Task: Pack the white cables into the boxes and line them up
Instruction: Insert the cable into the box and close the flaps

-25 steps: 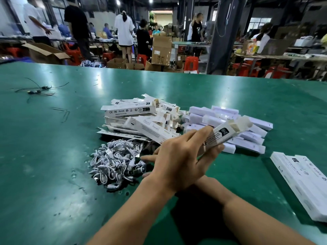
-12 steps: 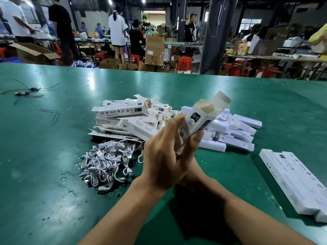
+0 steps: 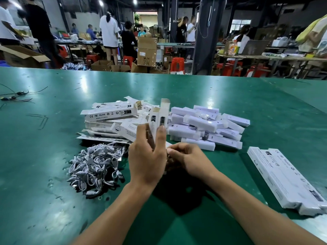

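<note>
At fingertips [image 3: 141, 129] of the left hand [image 3: 146, 161], upright white box [image 3: 163, 111]; cable heap [image 3: 95, 167] alongside.

left hand [image 3: 146, 161] swinging box [image 3: 163, 110] from rightward tilt to upright, open end now uppermost; right hand [image 3: 189, 158] emerging from beneath left, fingers curling near box base.

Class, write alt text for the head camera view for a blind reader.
A left hand holds a white box upright, top open, right hand at its lower end. Cables and boxes lie on the green table.
</note>
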Available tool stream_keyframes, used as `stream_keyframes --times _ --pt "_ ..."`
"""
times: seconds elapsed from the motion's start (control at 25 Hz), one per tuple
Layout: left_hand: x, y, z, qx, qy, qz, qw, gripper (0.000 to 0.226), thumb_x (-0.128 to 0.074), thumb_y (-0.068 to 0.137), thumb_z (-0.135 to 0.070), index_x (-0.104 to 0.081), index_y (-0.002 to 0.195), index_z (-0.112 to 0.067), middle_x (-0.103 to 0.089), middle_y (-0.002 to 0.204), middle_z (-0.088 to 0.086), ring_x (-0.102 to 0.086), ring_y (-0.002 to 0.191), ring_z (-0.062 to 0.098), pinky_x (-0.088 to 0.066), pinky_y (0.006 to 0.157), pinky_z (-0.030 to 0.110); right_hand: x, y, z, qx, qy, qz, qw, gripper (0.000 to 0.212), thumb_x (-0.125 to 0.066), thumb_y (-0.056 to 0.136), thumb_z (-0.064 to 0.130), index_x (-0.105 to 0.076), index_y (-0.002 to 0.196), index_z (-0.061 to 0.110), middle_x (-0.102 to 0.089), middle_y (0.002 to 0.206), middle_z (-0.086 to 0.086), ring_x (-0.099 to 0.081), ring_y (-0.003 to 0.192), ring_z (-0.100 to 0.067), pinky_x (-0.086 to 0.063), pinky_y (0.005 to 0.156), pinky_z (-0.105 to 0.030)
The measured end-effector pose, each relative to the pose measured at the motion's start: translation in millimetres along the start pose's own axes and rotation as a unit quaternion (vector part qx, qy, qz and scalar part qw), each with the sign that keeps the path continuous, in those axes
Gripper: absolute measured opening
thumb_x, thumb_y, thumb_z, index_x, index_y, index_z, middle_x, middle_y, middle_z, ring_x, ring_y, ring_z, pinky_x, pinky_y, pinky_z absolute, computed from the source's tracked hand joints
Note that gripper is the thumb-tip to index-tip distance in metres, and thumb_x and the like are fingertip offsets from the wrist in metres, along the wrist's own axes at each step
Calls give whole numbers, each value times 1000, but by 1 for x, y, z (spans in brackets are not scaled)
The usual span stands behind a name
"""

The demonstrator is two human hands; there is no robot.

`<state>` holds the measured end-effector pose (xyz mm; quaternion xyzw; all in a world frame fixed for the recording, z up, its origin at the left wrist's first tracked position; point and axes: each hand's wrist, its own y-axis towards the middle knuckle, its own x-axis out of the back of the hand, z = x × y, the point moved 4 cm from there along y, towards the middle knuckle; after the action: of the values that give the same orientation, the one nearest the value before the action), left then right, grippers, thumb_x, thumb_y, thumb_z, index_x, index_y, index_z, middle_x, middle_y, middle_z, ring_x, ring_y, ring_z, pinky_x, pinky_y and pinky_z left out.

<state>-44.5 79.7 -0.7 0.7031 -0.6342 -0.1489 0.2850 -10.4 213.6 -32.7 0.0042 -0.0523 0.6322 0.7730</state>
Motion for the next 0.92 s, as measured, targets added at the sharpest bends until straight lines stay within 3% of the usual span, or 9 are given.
stream_keyframes --times 0.12,0.28,0.4,0.6,0.8,0.92 --pt "4 5 3 27 -11 -5 1000 21 -58 97 -46 -55 91 -25 -59 58 -10 -51 48 7 -42 50 30 6 0 3 30 13 -72 997 10 -58 103 14 -66 103 8 -78 82 -4 -72 60 -18 -54 54 -24" --pt "-4 -3 -5 13 -22 87 996 16 -68 93 -37 -58 89 -25 -56 57 -13 -47 47 4 -35 47 12 26 -6 4 29 148 -160 975 8 -52 106 13 -59 107 10 -77 82 -8 -65 55 -17 -52 50 -25" --pt "-13 -8 -6 40 -54 185 980 21 -79 85 -29 -64 99 -29 -71 82 -20 -67 70 -2 -50 61 12 33 -13 -1 12 208 -152 966 10 -51 105 7 -61 108 9 -73 74 -4 -63 52 -14 -53 50 -25" --pt "-20 -13 -11 38 -96 291 951 42 -79 79 -2 -62 110 -24 -75 99 -9 -73 91 7 -60 83 29 26 -16 -13 -31 256 -106 960 19 -51 103 5 -67 111 12 -76 93 -10 -69 63 -14 -57 56 -27" --pt "-18 -11 -9 46 -107 284 952 42 -79 79 1 -61 108 -24 -75 97 -11 -73 89 8 -60 79 29 31 -20 -9 -8 228 -116 967 20 -55 102 9 -70 108 21 -78 89 -1 -67 60 -8 -52 52 -21" --pt "-19 -11 -9 68 -146 266 951 39 -82 79 -3 -62 106 -22 -76 94 -8 -74 83 11 -59 72 23 35 -24 -4 35 188 -129 973 18 -57 101 8 -71 109 17 -79 92 -6 -69 62 -13 -52 53 -21"
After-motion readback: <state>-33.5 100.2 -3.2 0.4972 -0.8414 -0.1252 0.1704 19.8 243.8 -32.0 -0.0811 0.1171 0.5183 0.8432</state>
